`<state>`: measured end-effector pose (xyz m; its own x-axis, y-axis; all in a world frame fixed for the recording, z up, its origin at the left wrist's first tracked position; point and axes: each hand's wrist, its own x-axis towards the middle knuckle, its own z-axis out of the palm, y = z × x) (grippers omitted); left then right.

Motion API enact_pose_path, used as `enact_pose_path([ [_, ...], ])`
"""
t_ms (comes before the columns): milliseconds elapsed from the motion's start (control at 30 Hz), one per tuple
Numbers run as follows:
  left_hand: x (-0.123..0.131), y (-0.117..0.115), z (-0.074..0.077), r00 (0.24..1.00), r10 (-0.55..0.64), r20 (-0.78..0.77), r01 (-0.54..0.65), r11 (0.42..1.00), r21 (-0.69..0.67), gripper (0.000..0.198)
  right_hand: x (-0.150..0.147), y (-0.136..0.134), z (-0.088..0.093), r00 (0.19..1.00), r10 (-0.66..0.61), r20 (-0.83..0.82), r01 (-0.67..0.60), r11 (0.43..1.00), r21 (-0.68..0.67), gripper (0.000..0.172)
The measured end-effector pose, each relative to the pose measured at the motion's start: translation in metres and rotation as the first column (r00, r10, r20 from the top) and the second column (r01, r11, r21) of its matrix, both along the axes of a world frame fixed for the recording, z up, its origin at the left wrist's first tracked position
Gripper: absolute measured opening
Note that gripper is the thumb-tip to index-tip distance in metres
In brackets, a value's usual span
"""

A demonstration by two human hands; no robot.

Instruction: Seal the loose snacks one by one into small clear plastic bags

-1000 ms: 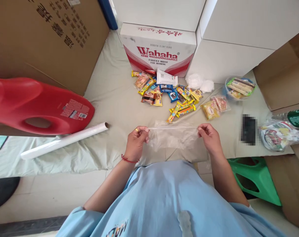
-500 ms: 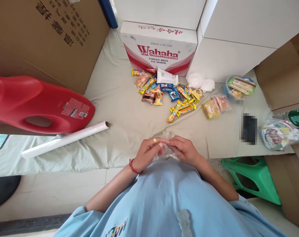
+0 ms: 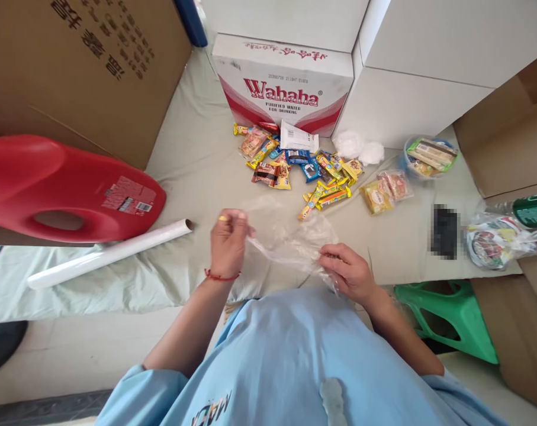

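Both my hands pinch a clear plastic bag [image 3: 286, 239] stretched between them above the pale green cloth [image 3: 197, 171]. My left hand [image 3: 227, 241], with a ring and a red wrist string, grips the bag's upper left edge. My right hand [image 3: 347, 273] grips its lower right corner, close to my blue shirt. Beyond the bag lies a pile of wrapped snacks [image 3: 295, 165] in yellow, blue and orange wrappers.
A red plastic jug [image 3: 68, 189] and a white roll [image 3: 108, 253] lie at left. A Wahaha carton [image 3: 283, 83], white boxes and brown cartons stand behind. At right are a bowl of snacks [image 3: 430, 157], a dark phone [image 3: 444, 231], bagged items [image 3: 494, 239] and a green stool [image 3: 450, 316].
The hands first held the bag stretched wide, then came together at my front. Now they have parted again, the left raised toward the left, the right staying low.
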<state>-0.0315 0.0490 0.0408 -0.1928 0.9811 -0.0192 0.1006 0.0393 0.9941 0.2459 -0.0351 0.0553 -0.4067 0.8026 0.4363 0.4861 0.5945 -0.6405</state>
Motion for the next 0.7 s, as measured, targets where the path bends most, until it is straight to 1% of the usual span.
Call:
enact_pose_path([
  [33,-0.008,-0.001,0.002,0.997,0.077,0.004,-0.077,0.995,0.058,0.031,0.003,-0.002,0.0,1.0,-0.016,0.008,0.016,1.0,0.016,0.037],
  [67,-0.014,-0.004,0.003,0.991,0.13,-0.01,-0.129,0.988,0.087,0.031,0.005,-0.003,-0.001,0.999,-0.027,0.017,0.026,0.999,0.027,0.039],
  [100,-0.019,-0.008,0.001,0.986,0.156,-0.053,-0.151,0.985,0.081,0.031,0.007,-0.003,-0.004,0.999,-0.036,0.026,0.035,0.999,0.031,0.039],
  [133,-0.023,-0.013,-0.002,0.979,0.16,-0.123,-0.156,0.987,0.045,0.031,0.007,-0.003,-0.009,0.998,-0.045,0.036,0.044,0.999,0.028,0.039],
  [167,-0.026,-0.018,-0.006,0.966,0.149,-0.21,-0.155,0.988,-0.012,0.032,0.008,-0.002,-0.015,0.998,-0.054,0.044,0.054,0.998,0.017,0.038],
  [233,-0.031,-0.029,-0.018,0.926,0.058,-0.373,-0.134,0.974,-0.18,0.036,0.01,0.001,-0.031,0.996,-0.071,0.059,0.073,0.997,-0.023,0.036],
  [300,-0.036,-0.038,-0.029,0.894,-0.03,-0.447,-0.128,0.939,-0.319,0.037,0.013,0.003,-0.046,0.994,-0.082,0.072,0.087,0.994,-0.061,0.035],
  [333,-0.039,-0.042,-0.032,0.884,-0.037,-0.466,-0.145,0.925,-0.35,0.035,0.015,0.004,-0.052,0.993,-0.084,0.078,0.09,0.993,-0.079,0.036],
  [367,-0.042,-0.045,-0.034,0.872,-0.02,-0.489,-0.175,0.92,-0.35,0.034,0.017,0.004,-0.057,0.993,-0.084,0.083,0.092,0.991,-0.096,0.036],
  [400,-0.044,-0.048,-0.035,0.851,0.027,-0.525,-0.221,0.925,-0.309,0.037,0.019,0.004,-0.061,0.993,-0.083,0.087,0.093,0.989,-0.113,0.036],
  [433,-0.045,-0.051,-0.034,0.813,0.093,-0.575,-0.267,0.936,-0.227,0.043,0.021,0.004,-0.063,0.993,-0.08,0.086,0.091,0.988,-0.127,0.037],
  [467,-0.046,-0.054,-0.031,0.76,0.156,-0.631,-0.288,0.951,-0.112,0.048,0.022,0.004,-0.065,0.994,-0.075,0.083,0.086,0.987,-0.137,0.037],
  [500,-0.045,-0.056,-0.027,0.698,0.203,-0.686,-0.263,0.965,0.017,0.048,0.023,0.004,-0.065,0.995,-0.069,0.076,0.079,0.986,-0.145,0.037],
  [533,-0.043,-0.056,-0.023,0.639,0.216,-0.738,-0.179,0.975,0.13,0.041,0.023,0.004,-0.066,0.996,-0.06,0.065,0.07,0.986,-0.153,0.037],
  [567,-0.04,-0.056,-0.02,0.59,0.188,-0.785,-0.04,0.978,0.204,0.03,0.022,0.005,-0.066,0.997,-0.049,0.055,0.058,0.985,-0.162,0.037],
  [600,-0.035,-0.054,-0.016,0.55,0.12,-0.826,0.13,0.965,0.227,0.018,0.022,0.005,-0.065,0.998,-0.038,0.045,0.046,0.984,-0.17,0.037],
  [633,-0.031,-0.05,-0.015,0.512,0.028,-0.858,0.293,0.934,0.205,0.013,0.021,0.006,-0.065,0.999,-0.029,0.04,0.036,0.984,-0.173,0.037],
  [667,-0.026,-0.045,-0.014,0.475,-0.066,-0.878,0.421,0.893,0.161,0.015,0.021,0.006,-0.065,0.999,-0.022,0.042,0.029,0.985,-0.171,0.037],
  [700,-0.022,-0.039,-0.016,0.438,-0.148,-0.887,0.507,0.855,0.107,0.02,0.02,0.006,-0.064,0.999,-0.019,0.049,0.027,0.986,-0.163,0.037],
])
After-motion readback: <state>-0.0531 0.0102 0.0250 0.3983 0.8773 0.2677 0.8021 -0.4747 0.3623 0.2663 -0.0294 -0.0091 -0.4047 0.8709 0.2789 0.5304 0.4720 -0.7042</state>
